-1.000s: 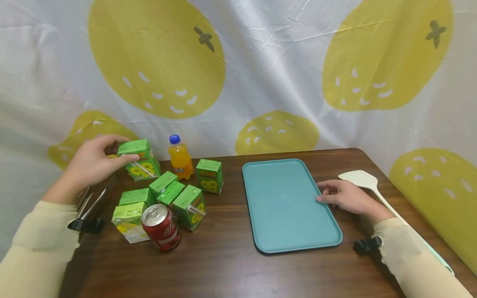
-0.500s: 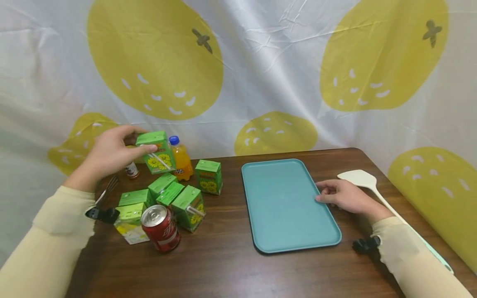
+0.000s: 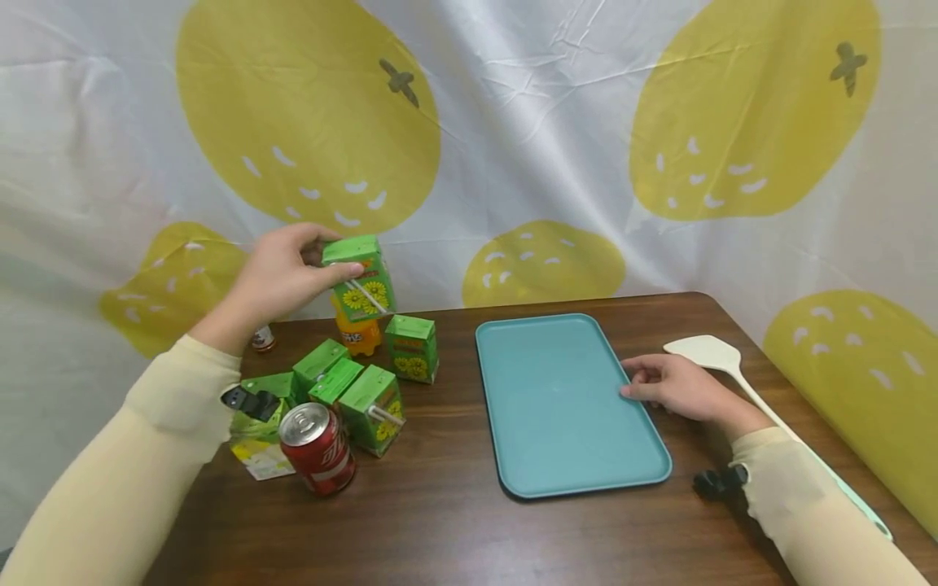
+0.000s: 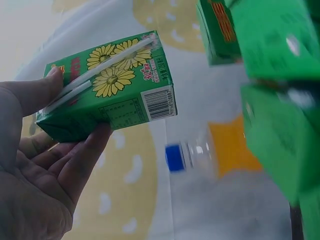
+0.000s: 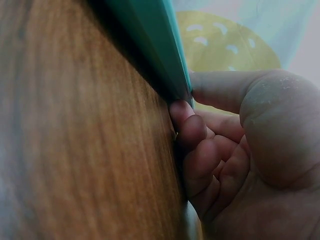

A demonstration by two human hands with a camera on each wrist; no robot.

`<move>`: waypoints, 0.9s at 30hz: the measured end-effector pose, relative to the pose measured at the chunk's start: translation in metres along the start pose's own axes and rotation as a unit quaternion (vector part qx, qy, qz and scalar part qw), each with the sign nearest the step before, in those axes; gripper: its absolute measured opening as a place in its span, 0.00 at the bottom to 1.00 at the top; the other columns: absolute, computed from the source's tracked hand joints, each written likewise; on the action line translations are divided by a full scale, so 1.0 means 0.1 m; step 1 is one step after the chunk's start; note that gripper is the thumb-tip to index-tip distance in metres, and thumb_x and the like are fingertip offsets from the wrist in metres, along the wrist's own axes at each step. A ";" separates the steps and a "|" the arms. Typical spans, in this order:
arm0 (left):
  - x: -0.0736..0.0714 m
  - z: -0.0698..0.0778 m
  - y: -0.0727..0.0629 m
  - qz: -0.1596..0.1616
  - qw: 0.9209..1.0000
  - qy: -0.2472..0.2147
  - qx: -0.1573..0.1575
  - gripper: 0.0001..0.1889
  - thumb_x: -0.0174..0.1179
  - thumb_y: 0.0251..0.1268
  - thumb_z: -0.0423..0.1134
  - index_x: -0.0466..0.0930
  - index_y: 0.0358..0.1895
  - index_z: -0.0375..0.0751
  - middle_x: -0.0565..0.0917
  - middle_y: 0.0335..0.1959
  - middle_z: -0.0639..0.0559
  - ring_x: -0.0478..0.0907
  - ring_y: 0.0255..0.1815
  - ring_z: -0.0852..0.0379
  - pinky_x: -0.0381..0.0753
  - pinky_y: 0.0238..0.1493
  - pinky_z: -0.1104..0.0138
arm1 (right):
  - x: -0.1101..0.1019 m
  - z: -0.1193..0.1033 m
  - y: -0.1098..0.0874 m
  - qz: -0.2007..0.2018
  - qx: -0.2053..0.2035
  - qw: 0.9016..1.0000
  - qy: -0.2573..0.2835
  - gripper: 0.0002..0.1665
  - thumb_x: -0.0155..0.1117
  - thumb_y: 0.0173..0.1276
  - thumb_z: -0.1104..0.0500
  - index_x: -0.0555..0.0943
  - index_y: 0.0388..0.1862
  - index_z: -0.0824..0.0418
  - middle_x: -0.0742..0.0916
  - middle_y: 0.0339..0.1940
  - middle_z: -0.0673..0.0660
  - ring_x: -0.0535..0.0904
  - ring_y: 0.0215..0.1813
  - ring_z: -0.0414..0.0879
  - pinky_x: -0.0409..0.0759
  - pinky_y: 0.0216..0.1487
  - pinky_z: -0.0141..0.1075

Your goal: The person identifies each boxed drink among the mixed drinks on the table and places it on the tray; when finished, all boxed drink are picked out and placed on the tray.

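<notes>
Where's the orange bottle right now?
In the head view, the orange bottle stands at the back left of the table, partly hidden behind the held carton, just left of a standing carton.

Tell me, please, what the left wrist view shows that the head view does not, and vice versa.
Only the left wrist view shows the barcode on the held carton and the blue cap of the orange bottle.
Only the head view shows the tray, red can, spatula and right hand.
Both show the left hand, carton and bottle.
</notes>
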State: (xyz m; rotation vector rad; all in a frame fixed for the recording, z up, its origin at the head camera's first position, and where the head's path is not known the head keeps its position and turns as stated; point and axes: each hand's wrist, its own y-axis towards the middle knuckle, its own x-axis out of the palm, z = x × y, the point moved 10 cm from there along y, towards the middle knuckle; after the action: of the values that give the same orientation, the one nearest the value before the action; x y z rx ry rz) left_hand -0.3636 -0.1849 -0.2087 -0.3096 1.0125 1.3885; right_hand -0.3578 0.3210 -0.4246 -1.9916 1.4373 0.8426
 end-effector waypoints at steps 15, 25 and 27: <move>0.60 0.45 0.27 -0.042 0.998 -0.024 0.029 0.28 0.76 0.74 0.49 0.85 0.66 0.34 0.89 0.51 0.40 0.86 0.47 0.45 0.82 0.49 0.54 | 0.06 -0.04 0.04 -0.001 -0.006 1.000 0.003 0.40 0.77 0.77 0.51 0.77 0.76 0.76 0.86 0.38 0.54 0.80 0.34 0.48 0.78 0.31 0.38; 0.98 0.76 0.39 -0.064 0.996 -0.033 0.057 0.26 0.77 0.74 0.50 0.85 0.65 0.37 0.89 0.47 0.45 0.84 0.42 0.48 0.81 0.45 0.55 | 0.06 -0.08 0.07 -0.001 -0.008 1.000 0.004 0.39 0.76 0.78 0.52 0.77 0.76 0.76 0.86 0.38 0.54 0.80 0.34 0.47 0.78 0.31 0.38; 1.06 0.81 0.42 -0.071 0.995 -0.042 0.060 0.25 0.77 0.74 0.49 0.86 0.64 0.37 0.88 0.46 0.44 0.83 0.41 0.48 0.81 0.43 0.56 | 0.07 -0.07 0.08 -0.001 -0.009 1.000 0.004 0.40 0.76 0.78 0.52 0.77 0.76 0.76 0.86 0.38 0.54 0.80 0.34 0.47 0.78 0.31 0.38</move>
State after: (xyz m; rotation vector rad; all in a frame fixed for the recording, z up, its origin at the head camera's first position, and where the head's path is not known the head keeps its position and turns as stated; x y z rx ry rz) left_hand -0.3833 -0.0470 -0.2255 -0.2275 0.9815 1.1971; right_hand -0.3626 0.3094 -0.4253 -2.0119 1.4377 0.8511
